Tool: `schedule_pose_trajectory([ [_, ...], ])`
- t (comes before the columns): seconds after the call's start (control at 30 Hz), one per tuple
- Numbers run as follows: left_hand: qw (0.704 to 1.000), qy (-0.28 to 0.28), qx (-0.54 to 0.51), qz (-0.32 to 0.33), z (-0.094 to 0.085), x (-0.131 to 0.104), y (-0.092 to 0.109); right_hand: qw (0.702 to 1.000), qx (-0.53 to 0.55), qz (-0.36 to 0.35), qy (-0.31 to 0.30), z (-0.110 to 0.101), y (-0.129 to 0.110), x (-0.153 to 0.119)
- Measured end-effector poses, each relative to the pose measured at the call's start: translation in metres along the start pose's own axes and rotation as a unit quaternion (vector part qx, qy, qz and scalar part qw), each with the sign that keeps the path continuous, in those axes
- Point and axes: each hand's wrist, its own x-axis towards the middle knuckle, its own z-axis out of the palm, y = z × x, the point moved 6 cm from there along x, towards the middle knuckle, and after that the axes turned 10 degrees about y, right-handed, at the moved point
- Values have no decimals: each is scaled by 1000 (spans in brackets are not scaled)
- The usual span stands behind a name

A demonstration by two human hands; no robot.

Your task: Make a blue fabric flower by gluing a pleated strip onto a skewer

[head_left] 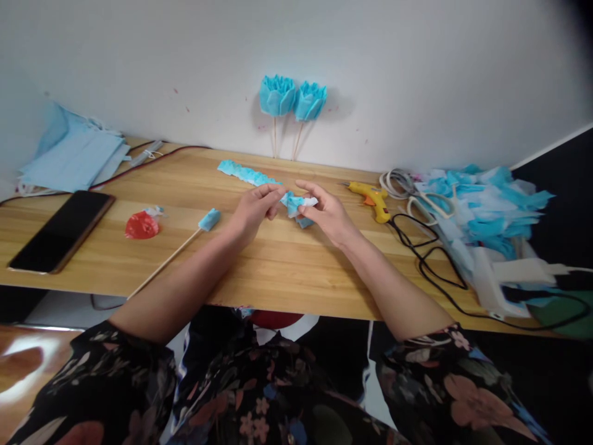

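Left hand: thumb and fingertips of the left hand (252,210) drawn together in a pinch at one edge of a ruffled blue-and-white piece (295,204).
Right hand: half curled, the right hand (330,213) has the same piece between thumb and fingers.
Ruffled piece: held between the two hands, over the middle of the tabletop (278,266).
Blue strip: a crinkled blue strip (243,173) lies behind the left hand; whether it joins the held piece cannot be told.
Left side: a blue-tipped stick (173,253), a red wrapper-like thing (142,225), a dark phone (62,232) and stacked pale-blue masks (78,154).
Back: two blue flowers on thin stems (278,97) against the wall (185,80).
Right side: a yellow glue gun (374,199), white-handled scissors (433,207) and a heap of blue and white scraps (486,201).
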Motion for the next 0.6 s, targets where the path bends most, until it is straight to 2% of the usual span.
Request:
schedule_pose_trajectory([
  [0.1,999,-4,22,25,1,-2,6,1000,7,9,-3,1,-1,-1],
  [0.33,997,-9,60,38,4,-8,14,1000,2,19,-12,3,-5,-3],
  [0.6,998,-6,56,6,3,-8,9,1000,-1,25,-16,4,-1,-3],
])
